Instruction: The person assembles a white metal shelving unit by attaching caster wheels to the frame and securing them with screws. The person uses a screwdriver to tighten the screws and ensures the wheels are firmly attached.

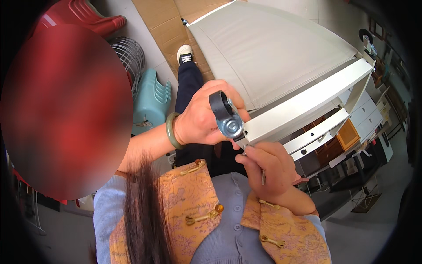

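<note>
Nearest, the right hand (267,169) is curled shut around a slim metal tool (263,177), its fingertips just under the corner of the white frame (303,115). Just above, the left hand (203,119) wraps one black caster wheel (226,114) on that corner, and the frame rail runs up-right toward a second caster (365,38) far off.

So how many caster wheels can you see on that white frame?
2. One black caster wheel with a silver bracket sits at the near corner, in the left hand; another black caster wheel sits at the far corner. Others may be hidden.
</note>
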A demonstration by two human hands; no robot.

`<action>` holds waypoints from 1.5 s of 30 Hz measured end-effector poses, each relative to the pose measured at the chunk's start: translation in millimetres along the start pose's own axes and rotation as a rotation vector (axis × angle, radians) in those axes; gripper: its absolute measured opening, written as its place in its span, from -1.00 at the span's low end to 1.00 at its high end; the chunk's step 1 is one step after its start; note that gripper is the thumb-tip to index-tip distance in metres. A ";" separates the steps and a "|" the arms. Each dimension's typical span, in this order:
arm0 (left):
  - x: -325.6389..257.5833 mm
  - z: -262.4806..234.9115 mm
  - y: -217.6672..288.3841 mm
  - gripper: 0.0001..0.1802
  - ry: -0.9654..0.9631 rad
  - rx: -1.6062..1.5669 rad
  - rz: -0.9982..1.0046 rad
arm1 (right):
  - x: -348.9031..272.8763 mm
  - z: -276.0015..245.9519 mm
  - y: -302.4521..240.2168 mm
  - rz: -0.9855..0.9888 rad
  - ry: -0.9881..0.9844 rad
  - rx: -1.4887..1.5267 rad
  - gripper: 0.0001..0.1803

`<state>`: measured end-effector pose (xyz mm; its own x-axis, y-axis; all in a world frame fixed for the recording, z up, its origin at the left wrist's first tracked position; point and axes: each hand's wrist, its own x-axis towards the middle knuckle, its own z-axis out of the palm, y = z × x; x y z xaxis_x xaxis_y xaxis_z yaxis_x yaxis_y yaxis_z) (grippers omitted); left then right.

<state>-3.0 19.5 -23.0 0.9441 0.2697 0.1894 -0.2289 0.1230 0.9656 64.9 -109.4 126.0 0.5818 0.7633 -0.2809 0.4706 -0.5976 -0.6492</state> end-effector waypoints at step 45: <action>-18.7 3.1 -5.4 -0.55 0.131 0.147 0.152 | 2.9 0.5 -33.6 -0.079 -0.069 -0.604 -0.84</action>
<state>-18.6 10.8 -31.3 0.8603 0.3974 0.3195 -0.3203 -0.0663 0.9450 50.4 -87.0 146.6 0.4948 0.8132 -0.3064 0.8154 -0.5564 -0.1599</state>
